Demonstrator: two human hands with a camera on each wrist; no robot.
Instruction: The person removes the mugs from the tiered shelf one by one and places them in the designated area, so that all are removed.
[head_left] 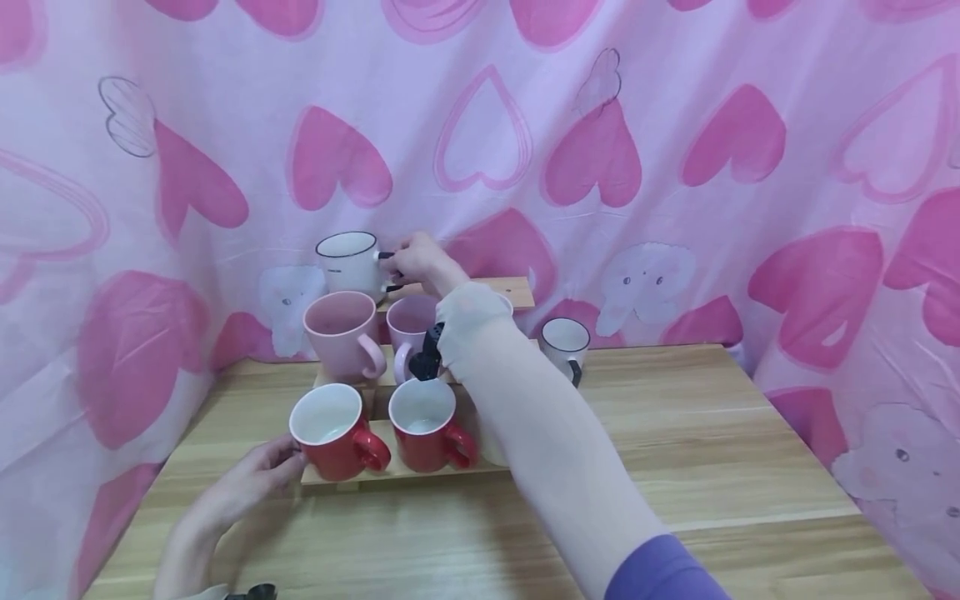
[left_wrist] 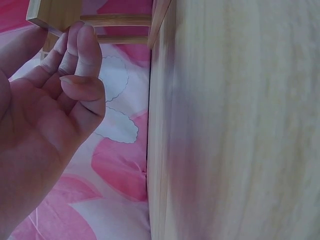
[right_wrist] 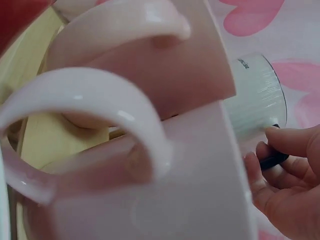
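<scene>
My right hand (head_left: 422, 260) grips the black handle of a white mug (head_left: 348, 271) with a black rim, at the top tier of a wooden mug rack (head_left: 517, 292). In the right wrist view, the fingers curl round that handle (right_wrist: 274, 160). My left hand (head_left: 251, 479) pinches the left end of the rack's bottom shelf, beside a red mug (head_left: 330, 450); the left wrist view shows thumb and fingertips at the board end (left_wrist: 55, 15). A second red mug (head_left: 427, 450) stands to its right. On the middle tier are a pink mug (head_left: 341, 342) and a lilac mug (head_left: 408, 317).
A white mug with a black handle (head_left: 564, 337) stands at the rack's right. My right forearm partly hides a pale mug (head_left: 491, 442) on the bottom tier. The wooden table (head_left: 712, 467) meets a heart-patterned curtain (head_left: 592, 158) behind and at the sides.
</scene>
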